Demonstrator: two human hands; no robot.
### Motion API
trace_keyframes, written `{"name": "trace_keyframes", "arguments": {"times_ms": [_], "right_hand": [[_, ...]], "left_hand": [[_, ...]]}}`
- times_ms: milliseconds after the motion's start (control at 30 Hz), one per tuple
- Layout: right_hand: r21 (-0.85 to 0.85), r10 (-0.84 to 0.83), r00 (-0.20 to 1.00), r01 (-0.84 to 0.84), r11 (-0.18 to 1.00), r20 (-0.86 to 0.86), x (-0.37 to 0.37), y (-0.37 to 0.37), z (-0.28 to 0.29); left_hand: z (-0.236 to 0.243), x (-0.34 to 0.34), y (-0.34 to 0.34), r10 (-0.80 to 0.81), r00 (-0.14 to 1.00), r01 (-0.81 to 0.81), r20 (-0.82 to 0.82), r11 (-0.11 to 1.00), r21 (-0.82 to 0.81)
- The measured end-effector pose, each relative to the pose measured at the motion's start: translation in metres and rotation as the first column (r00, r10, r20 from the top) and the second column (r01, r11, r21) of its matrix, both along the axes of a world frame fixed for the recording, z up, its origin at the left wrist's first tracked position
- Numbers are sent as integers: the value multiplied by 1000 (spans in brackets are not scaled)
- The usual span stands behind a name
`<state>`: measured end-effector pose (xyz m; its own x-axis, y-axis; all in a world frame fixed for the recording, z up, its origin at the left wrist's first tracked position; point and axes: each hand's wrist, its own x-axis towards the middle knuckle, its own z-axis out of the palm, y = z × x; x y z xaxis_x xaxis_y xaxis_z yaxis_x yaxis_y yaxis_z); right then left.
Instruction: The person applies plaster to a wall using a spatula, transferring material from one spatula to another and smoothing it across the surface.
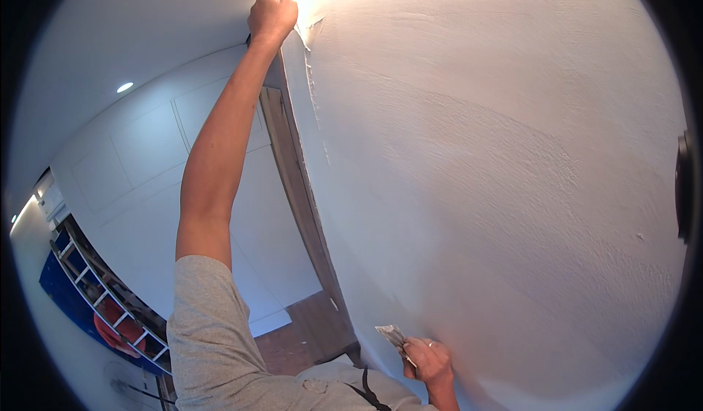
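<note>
My left hand (pixel 273 17) is raised on an outstretched arm to the top of the wall, close to the ceiling. Its fingers are closed around something mostly hidden; only a thin edge shows above the knuckles, against a bright glare. Low down, beside the wall, my right hand (pixel 430 361) grips a putty knife (pixel 392 335) whose blade is smeared with pale filler. The wall (pixel 454 155) carries a coat of whitish plaster with ridges and sweeping tool marks. Rough plaster lines run down near its left edge.
A brown wooden door frame (pixel 293 162) borders the wall on the left. Beyond it stand white panelled doors (pixel 154 144) and a brown floor (pixel 307 330). Farther left are a ladder (pixel 110 297) and a person in red (pixel 117 323). A dark object (pixel 683 188) sits at the right rim.
</note>
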<state>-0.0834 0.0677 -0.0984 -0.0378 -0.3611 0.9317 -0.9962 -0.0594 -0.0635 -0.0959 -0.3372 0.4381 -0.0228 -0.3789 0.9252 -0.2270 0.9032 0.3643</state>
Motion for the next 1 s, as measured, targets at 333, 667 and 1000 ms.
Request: {"name": "trace_keyframes", "arguments": {"times_ms": [333, 667, 1000], "right_hand": [[4, 34, 999, -34, 999, -3, -2, 0, -4], [14, 39, 999, -39, 999, 8, -2, -1, -7], [49, -20, 1000, 20, 999, 14, 3, 2, -5]], "left_hand": [[-73, 33, 53, -113, 994, 93, 0, 816, -571], [-47, 26, 4, -298, 945, 144, -136, 750, -645], [-42, 1, 6, -355, 927, 175, -118, 689, -703]]}}
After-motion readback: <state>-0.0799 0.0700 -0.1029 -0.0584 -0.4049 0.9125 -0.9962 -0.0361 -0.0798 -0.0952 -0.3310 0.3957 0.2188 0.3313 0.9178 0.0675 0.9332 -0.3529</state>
